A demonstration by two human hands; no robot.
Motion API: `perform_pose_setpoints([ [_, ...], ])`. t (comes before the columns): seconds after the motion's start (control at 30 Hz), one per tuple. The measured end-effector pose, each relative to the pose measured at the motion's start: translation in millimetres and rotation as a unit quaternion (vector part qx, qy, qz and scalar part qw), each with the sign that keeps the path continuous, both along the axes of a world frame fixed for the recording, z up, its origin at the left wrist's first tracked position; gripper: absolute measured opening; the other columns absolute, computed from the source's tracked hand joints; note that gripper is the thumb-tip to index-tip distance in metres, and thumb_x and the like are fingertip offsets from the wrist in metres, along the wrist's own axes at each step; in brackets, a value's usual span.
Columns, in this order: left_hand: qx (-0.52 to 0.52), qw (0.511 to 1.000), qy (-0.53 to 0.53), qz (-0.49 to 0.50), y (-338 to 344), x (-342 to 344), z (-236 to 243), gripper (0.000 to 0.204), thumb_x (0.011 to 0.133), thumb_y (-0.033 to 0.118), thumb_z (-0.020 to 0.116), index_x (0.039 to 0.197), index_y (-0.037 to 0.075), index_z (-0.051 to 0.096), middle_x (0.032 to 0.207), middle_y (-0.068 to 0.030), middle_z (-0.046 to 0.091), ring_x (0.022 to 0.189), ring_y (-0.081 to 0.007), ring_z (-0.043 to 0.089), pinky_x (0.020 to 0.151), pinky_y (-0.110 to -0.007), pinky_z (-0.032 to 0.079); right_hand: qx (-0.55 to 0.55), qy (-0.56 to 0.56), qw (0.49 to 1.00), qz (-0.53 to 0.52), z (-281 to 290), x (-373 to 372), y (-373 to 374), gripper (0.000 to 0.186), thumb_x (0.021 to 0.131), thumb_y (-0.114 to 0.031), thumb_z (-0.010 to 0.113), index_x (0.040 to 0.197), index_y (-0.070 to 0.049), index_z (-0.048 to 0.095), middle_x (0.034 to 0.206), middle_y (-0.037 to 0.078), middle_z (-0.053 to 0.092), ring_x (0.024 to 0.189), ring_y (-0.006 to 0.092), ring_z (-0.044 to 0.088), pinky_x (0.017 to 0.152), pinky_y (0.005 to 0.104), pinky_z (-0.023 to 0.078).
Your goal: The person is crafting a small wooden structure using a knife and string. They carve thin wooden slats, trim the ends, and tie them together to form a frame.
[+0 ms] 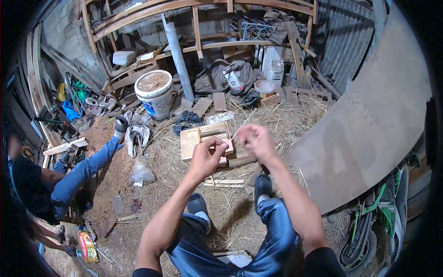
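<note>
My left hand (206,158) and my right hand (257,140) are raised side by side above the straw floor. Both pinch a thin pale stick (231,138) between fingertips; the left holds its lower end, the right its upper end. Below them lies a small frame of pale wooden slats (196,138) on the straw, with a short round wooden piece (242,161) beside it. A few loose thin strips (224,183) lie in front of my dark shoes (263,184). I sit in blue jeans, knees apart.
A white bucket (155,94) filled with sawdust stands at the back. A large curved grey board (369,124) leans on the right. Another person in jeans (69,177) sits at left. A green motorbike (383,221) is at lower right. Timber racks and clutter fill the back.
</note>
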State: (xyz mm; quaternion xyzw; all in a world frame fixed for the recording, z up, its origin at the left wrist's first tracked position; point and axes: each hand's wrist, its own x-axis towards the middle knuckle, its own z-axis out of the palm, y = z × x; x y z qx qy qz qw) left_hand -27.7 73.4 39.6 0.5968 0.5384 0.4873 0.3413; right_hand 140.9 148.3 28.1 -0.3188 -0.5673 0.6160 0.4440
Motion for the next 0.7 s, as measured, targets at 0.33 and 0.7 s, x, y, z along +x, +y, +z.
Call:
perform_pose_setpoints([
  [0.33, 0.137, 0.98, 0.136, 0.05, -7, 4, 6, 0.012, 0.083, 0.009, 0.062, 0.084, -0.002, 0.059, 0.067, -0.009, 0.059, 0.057, -0.0096, 0.053, 0.05, -0.026, 0.041, -0.07, -0.02, 0.994, 0.076, 7, -8, -19, 0.016, 0.089, -0.02, 0.058, 0.085, -0.005, 0.059, 0.065, -0.003, 0.055, 0.044, 0.0005, 0.037, 0.037, 0.0159, 0.025],
  [0.7, 0.205, 0.962, 0.174, 0.038, 2, 10, 3, 0.01, 0.082, 0.007, 0.061, 0.083, -0.003, 0.058, 0.068, -0.0134, 0.058, 0.054, -0.0178, 0.053, 0.05, -0.029, 0.041, -0.031, -0.052, 0.997, 0.055, 13, 4, -9, 0.016, 0.087, -0.019, 0.06, 0.086, -0.003, 0.06, 0.064, -0.001, 0.056, 0.046, 0.0011, 0.039, 0.039, 0.0157, 0.026],
])
